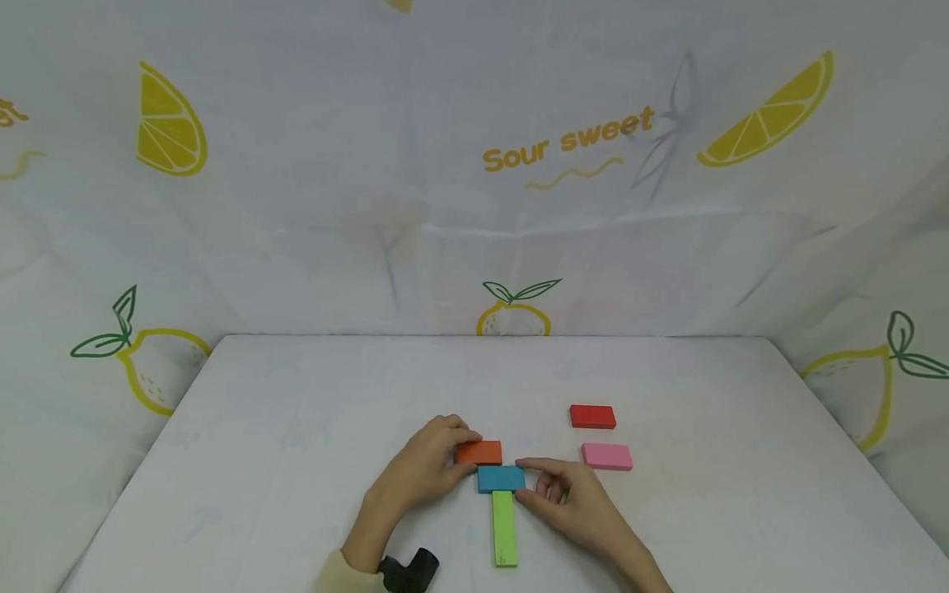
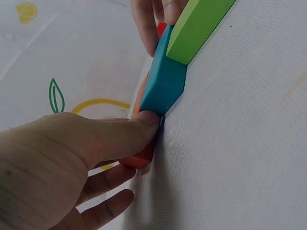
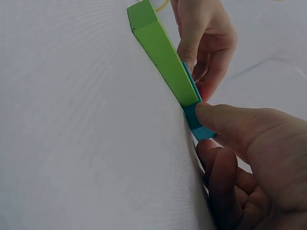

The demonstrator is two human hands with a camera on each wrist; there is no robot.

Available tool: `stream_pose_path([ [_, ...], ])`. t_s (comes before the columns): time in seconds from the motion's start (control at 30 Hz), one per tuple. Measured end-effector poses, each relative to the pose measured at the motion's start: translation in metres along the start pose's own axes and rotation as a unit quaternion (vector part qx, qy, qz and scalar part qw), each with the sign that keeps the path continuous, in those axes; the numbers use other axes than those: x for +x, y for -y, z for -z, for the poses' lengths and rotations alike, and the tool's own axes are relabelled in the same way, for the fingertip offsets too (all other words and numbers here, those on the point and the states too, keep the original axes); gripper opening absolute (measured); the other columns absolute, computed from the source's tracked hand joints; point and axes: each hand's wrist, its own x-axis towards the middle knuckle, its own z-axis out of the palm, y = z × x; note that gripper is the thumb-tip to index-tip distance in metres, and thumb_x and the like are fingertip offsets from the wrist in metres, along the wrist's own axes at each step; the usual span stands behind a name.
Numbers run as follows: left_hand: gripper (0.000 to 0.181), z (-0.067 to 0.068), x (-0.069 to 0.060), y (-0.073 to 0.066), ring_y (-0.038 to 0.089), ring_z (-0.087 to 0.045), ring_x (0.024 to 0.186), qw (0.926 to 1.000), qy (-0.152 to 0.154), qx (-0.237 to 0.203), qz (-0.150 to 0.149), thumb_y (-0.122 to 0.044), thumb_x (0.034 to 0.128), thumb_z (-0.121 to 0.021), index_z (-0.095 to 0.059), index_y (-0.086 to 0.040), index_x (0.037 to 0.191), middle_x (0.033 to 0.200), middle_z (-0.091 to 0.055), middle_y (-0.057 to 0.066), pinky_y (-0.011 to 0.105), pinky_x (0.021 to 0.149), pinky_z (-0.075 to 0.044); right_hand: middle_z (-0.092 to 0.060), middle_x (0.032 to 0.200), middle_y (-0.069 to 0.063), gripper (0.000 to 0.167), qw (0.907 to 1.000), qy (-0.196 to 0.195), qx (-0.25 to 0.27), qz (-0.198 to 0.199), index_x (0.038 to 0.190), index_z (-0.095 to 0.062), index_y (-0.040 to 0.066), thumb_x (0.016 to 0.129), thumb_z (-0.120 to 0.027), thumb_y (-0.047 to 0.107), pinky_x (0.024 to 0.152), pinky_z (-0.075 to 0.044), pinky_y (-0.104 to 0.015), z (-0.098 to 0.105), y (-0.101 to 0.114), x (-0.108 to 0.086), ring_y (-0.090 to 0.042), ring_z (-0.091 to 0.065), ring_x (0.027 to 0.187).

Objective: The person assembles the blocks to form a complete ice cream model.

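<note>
In the head view an orange block (image 1: pixel 479 452) lies flat, and my left hand (image 1: pixel 426 461) pinches its left end between thumb and fingers. Just in front of it, shifted right, lies a blue block (image 1: pixel 501 479), whose right end my right hand (image 1: pixel 574 498) holds with thumb and index finger. A light green block (image 1: pixel 504 529) runs lengthwise toward me, its far end meeting the blue block's near side. The left wrist view shows my thumb where the orange block (image 2: pixel 139 159) meets the blue block (image 2: pixel 163 81). In the right wrist view my other right fingers are curled.
A red block (image 1: pixel 592 417) and a pink block (image 1: pixel 607 457) lie apart to the right, beyond my right hand. The white tabletop (image 1: pixel 296 412) ends at a lemon-printed cloth (image 1: pixel 334 272) behind and at both sides. Something black (image 1: pixel 411 570) sits at my left wrist.
</note>
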Motion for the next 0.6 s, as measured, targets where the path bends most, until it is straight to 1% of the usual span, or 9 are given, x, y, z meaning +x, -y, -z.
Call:
stream_pose_path([
  [0.17, 0.032, 0.003, -0.001, -0.001, 0.016, -0.062, 0.106, 0.9997, 0.019, -0.016, 0.007, -0.017, 0.0901, -0.079, -0.073, -0.006, 0.120, 0.112, -0.070, 0.001, 0.035, 0.098, -0.055, -0.060, 0.073, 0.004, 0.039, 1.0000, -0.002, -0.003, -0.004, 0.123, -0.074, 0.012, 0.088, -0.081, 0.029, 0.052, -0.040, -0.016, 0.000, 0.001, 0.000, -0.002, -0.051, 0.059],
  [0.3, 0.037, 0.011, -0.005, 0.003, 0.017, -0.062, 0.109, 0.9987, 0.034, -0.032, 0.021, -0.017, 0.0893, -0.079, -0.072, -0.007, 0.124, 0.115, -0.069, 0.001, 0.039, 0.101, -0.054, -0.060, 0.074, 0.004, 0.044, 0.9999, -0.005, -0.004, -0.012, 0.125, -0.072, 0.010, 0.087, -0.082, 0.029, 0.052, -0.040, -0.016, 0.000, 0.001, 0.000, -0.002, -0.051, 0.059],
  [0.4, 0.037, 0.018, -0.008, 0.008, 0.019, -0.063, 0.111, 0.9980, 0.038, -0.041, 0.029, -0.014, 0.0889, -0.078, -0.071, -0.007, 0.125, 0.117, -0.070, 0.001, 0.042, 0.103, -0.053, -0.060, 0.075, 0.003, 0.047, 0.9999, -0.007, -0.002, -0.015, 0.127, -0.071, 0.009, 0.086, -0.082, 0.029, 0.053, -0.040, -0.016, 0.000, 0.002, 0.001, -0.003, -0.051, 0.060],
  [0.5, 0.034, 0.021, -0.010, 0.012, 0.021, -0.065, 0.113, 0.9976, 0.042, -0.048, 0.025, -0.011, 0.0901, -0.076, -0.071, -0.005, 0.123, 0.117, -0.072, 0.003, 0.043, 0.103, -0.053, -0.060, 0.075, 0.003, 0.047, 0.9999, -0.007, 0.001, -0.013, 0.126, -0.071, 0.008, 0.086, -0.083, 0.029, 0.053, -0.040, -0.016, 0.001, 0.001, 0.001, -0.002, -0.051, 0.060],
  [0.6, 0.031, 0.023, -0.010, 0.013, 0.022, -0.066, 0.112, 0.9974, 0.046, -0.051, 0.022, -0.010, 0.0910, -0.075, -0.072, -0.004, 0.122, 0.116, -0.073, 0.004, 0.043, 0.103, -0.053, -0.059, 0.075, 0.003, 0.043, 1.0000, -0.006, 0.004, -0.007, 0.122, -0.071, 0.008, 0.086, -0.083, 0.029, 0.053, -0.041, -0.016, 0.001, 0.001, 0.001, -0.002, -0.051, 0.060],
])
